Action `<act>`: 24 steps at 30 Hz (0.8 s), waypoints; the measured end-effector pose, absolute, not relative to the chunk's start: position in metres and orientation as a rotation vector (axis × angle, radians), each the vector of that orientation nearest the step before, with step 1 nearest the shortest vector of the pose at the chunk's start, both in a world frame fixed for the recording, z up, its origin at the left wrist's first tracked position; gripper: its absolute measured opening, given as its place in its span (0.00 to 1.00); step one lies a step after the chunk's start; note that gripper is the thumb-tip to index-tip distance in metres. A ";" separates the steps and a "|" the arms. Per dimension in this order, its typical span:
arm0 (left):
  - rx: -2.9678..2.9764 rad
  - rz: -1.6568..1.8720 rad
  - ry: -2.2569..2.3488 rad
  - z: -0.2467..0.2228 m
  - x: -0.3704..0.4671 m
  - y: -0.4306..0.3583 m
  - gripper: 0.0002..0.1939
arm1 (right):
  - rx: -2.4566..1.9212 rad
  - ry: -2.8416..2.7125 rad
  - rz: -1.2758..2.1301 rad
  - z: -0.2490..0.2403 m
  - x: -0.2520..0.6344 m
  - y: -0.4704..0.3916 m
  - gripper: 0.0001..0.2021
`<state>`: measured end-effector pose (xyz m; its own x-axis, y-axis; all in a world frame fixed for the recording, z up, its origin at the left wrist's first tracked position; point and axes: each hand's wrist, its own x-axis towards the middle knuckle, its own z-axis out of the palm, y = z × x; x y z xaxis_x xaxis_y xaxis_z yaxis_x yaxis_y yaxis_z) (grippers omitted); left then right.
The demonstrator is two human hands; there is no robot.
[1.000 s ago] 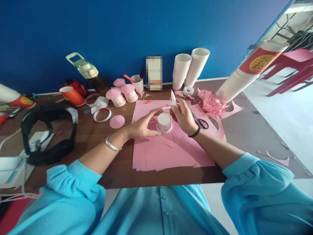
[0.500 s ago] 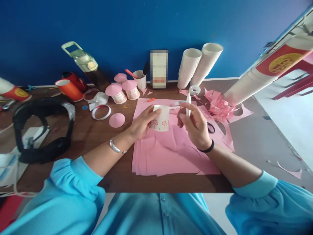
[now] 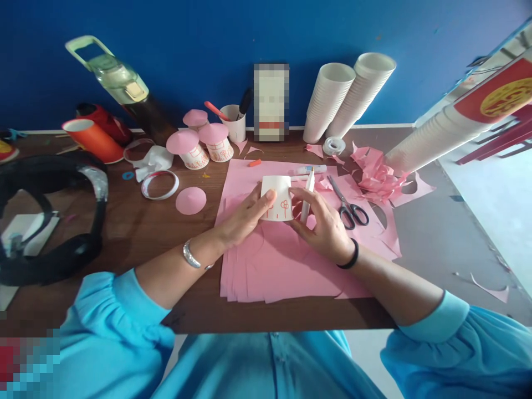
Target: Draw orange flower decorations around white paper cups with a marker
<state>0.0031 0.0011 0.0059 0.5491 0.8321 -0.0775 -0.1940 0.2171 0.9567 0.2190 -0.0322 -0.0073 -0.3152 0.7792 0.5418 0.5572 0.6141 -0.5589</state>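
Note:
A white paper cup [image 3: 276,188] with red flowers drawn near its lower edge is held over the pink paper sheets [image 3: 286,266]. My left hand [image 3: 245,219] is closed on the cup's left side, its thumb on the front. A white pen [image 3: 308,195], standing nearly upright, is gripped in my right hand [image 3: 326,224], whose fingertips also reach the cup's right side. Scissors with black handles [image 3: 347,208] lie on the paper just right of that hand. Left of the sheets is a loose pink paper cone [image 3: 190,200].
Behind stand small cups with pink cone tops [image 3: 213,141], a cup of pens [image 3: 236,124] and tall cup stacks [image 3: 328,102]. A bottle [image 3: 124,83], tape rings [image 3: 160,185] and a black headset [image 3: 97,221] are at left; crumpled pink paper [image 3: 378,174] is at right.
My right hand has moved left with the pen and now touches the cup. The cup has turned slightly. The scissors, mostly covered before, now show. The view has shifted a little.

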 end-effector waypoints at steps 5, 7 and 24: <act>1.187 0.690 0.595 0.005 -0.004 0.006 0.48 | -1.054 -2.031 0.314 -0.006 0.221 -0.033 0.25; 1.200 0.701 0.626 0.005 -0.006 0.008 0.49 | -1.046 -2.051 0.317 -0.004 0.224 -0.033 0.26; 1.255 0.670 0.671 0.001 -0.005 0.015 0.64 | -0.754 -2.018 0.177 0.031 0.234 -0.053 0.25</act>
